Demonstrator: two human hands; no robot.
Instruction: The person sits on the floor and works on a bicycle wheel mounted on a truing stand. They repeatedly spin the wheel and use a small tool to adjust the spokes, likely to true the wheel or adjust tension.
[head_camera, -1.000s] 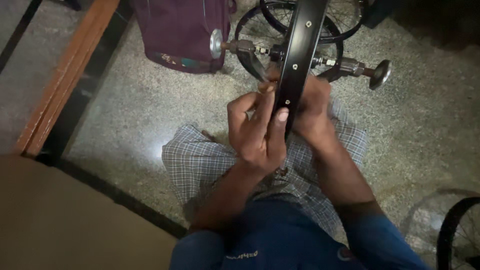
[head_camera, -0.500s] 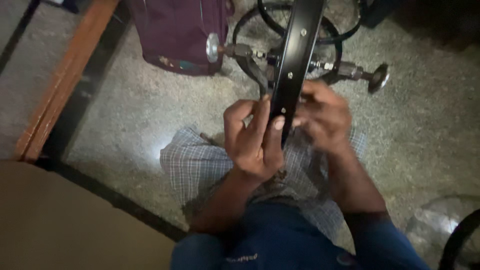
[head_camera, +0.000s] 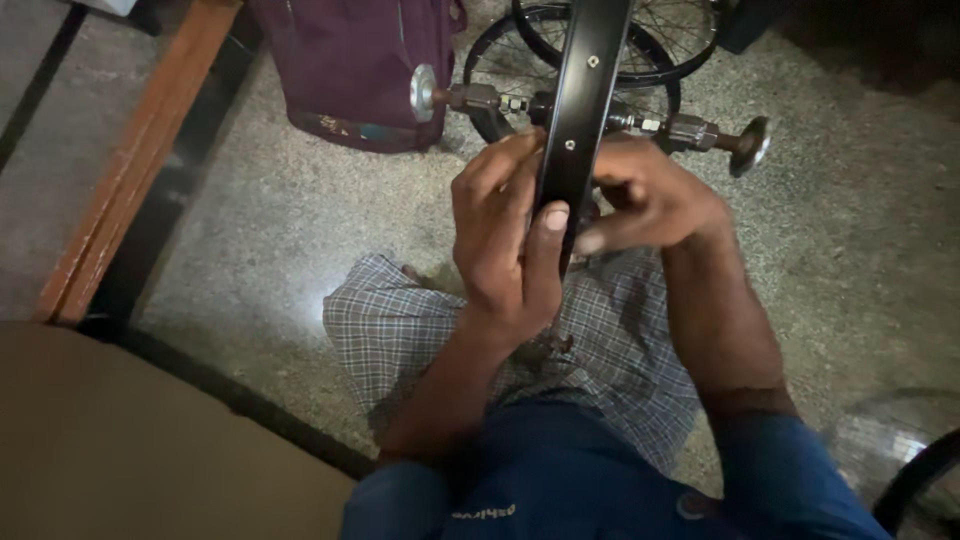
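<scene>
Centre frame: left hand (head_camera: 505, 235) is clamping the black wheel rim (head_camera: 580, 120), thumb across it, steadying; right hand (head_camera: 650, 195) is pinching at its far side, contents hidden.

1 head camera – looking steeply down, close above the lap and speckled floor (head_camera: 820, 260).

Metal, cloth and stone under our hands

We see a glossy black metal rim (head_camera: 583, 110), matt checked cloth (head_camera: 400, 330), rough speckled stone floor (head_camera: 270, 220).

Maroon bag (head_camera: 355, 70) lies beside spoked wheels (head_camera: 660, 40).
</scene>
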